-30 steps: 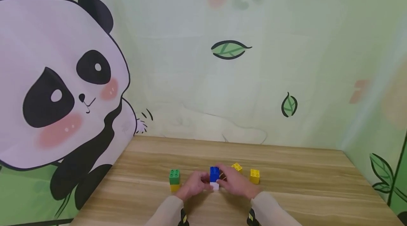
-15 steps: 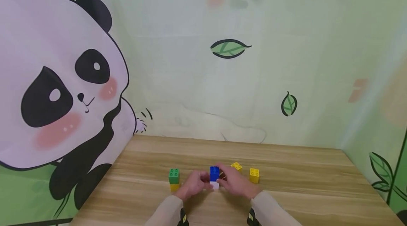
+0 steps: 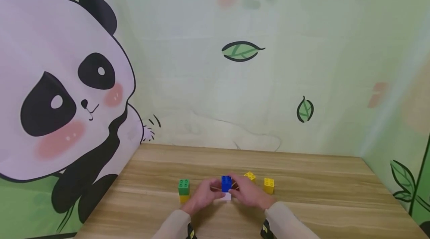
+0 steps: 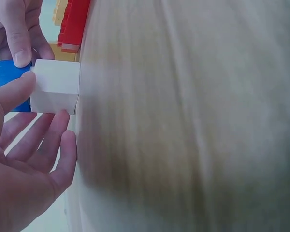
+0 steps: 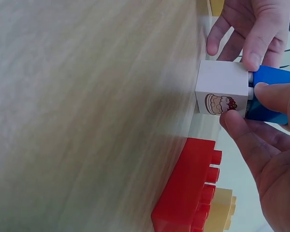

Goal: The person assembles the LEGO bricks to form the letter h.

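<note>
A blue toy brick [image 3: 226,183] sits over a white toy brick [image 3: 226,196] between my two hands. White studs show in a thin gap between the two in the right wrist view, and the blue one tilts slightly. My right hand [image 3: 250,193] grips the blue brick between thumb and fingers. My left hand [image 3: 204,195] has its thumb at the seam and its fingertips at the side of the white brick [image 4: 55,84]. A cake picture marks one face of the white brick [image 5: 222,96]. In the head view, my fingers partly cover both bricks.
Left of my hands stands a green brick [image 3: 183,186] on a yellow brick [image 3: 184,198]. Two yellow bricks, one farther back [image 3: 250,176] and one to the right [image 3: 269,185], lie beyond my right hand. A long red brick [image 5: 186,186] stands near it on the wooden table [image 3: 319,194].
My left thumb has moved up a little from the white brick's side to the seam under the blue brick. My right hand keeps its grip in nearly the same place.
</note>
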Action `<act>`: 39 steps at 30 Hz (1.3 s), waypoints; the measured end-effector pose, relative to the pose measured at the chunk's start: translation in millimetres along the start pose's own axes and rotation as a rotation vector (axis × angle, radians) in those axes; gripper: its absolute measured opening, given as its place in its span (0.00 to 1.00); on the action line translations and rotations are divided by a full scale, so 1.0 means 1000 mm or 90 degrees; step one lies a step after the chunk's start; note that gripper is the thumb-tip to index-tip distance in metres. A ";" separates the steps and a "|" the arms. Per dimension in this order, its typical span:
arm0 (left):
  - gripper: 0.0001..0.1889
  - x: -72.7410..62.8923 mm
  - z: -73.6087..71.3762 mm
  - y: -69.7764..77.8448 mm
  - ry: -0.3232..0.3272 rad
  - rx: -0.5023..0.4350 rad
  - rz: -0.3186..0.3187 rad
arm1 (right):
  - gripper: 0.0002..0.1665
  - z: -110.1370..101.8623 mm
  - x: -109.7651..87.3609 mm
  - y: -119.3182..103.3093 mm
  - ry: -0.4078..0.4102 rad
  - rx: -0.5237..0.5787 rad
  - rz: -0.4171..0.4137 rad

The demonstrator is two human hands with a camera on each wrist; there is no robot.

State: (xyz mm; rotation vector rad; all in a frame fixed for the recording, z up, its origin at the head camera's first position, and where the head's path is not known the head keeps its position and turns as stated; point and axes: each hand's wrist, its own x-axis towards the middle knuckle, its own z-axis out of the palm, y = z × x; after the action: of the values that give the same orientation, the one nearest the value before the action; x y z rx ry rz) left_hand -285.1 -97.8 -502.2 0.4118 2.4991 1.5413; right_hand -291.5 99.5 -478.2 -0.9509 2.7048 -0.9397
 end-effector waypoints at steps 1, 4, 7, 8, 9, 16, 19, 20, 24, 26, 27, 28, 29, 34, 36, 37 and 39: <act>0.13 0.000 0.000 0.000 0.003 0.000 0.008 | 0.23 0.000 0.000 0.000 0.001 0.001 0.002; 0.13 0.001 -0.001 0.000 0.007 0.001 0.029 | 0.23 0.000 0.001 0.000 0.006 0.001 0.003; 0.13 0.001 -0.002 0.000 0.007 0.010 0.040 | 0.23 0.001 0.002 0.000 0.011 -0.004 -0.004; 0.12 0.001 -0.002 0.000 0.006 0.013 0.039 | 0.23 0.001 0.003 0.001 0.011 -0.006 -0.007; 0.12 0.001 -0.003 0.000 0.004 0.016 0.039 | 0.23 0.002 0.003 0.001 0.011 -0.006 -0.012; 0.10 0.000 -0.002 0.000 -0.006 0.025 0.041 | 0.24 0.003 0.002 0.001 0.004 -0.001 -0.017; 0.11 0.000 -0.002 0.000 -0.007 0.030 0.038 | 0.24 0.003 0.001 0.001 -0.002 0.007 -0.008; 0.11 0.000 -0.001 0.000 -0.008 0.031 0.034 | 0.24 0.003 0.001 0.001 -0.003 0.010 -0.008; 0.11 -0.001 -0.001 0.001 -0.006 0.034 0.021 | 0.25 0.003 0.001 0.003 -0.008 0.025 -0.010; 0.11 -0.002 0.000 0.002 -0.001 0.033 0.016 | 0.25 0.004 0.000 0.004 -0.007 0.032 -0.015; 0.11 -0.003 0.000 0.003 0.002 0.032 0.012 | 0.25 0.004 0.000 0.004 -0.006 0.035 -0.016; 0.11 -0.003 0.000 0.004 0.005 0.030 0.011 | 0.25 0.004 0.000 0.005 -0.005 0.039 -0.017; 0.11 -0.003 0.001 0.004 0.008 0.030 0.011 | 0.26 0.004 0.000 0.005 -0.003 0.041 -0.017; 0.11 -0.004 0.001 0.006 0.021 0.040 0.011 | 0.26 0.002 0.001 0.005 -0.007 0.050 -0.013; 0.11 -0.003 0.002 0.006 0.024 0.051 0.016 | 0.26 0.001 0.001 0.004 -0.010 0.049 -0.011; 0.11 -0.003 0.002 0.006 0.025 0.057 0.018 | 0.26 0.001 0.001 0.004 -0.011 0.046 -0.010; 0.11 -0.001 0.003 0.005 0.025 0.071 0.026 | 0.26 -0.001 0.000 0.003 -0.010 0.040 -0.014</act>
State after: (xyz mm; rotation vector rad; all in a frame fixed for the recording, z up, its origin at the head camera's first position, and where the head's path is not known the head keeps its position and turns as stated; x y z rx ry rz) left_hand -282.3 -93.6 -498.7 0.4569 2.6313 1.4419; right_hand -293.7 101.5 -479.4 -0.9727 2.6409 -1.0111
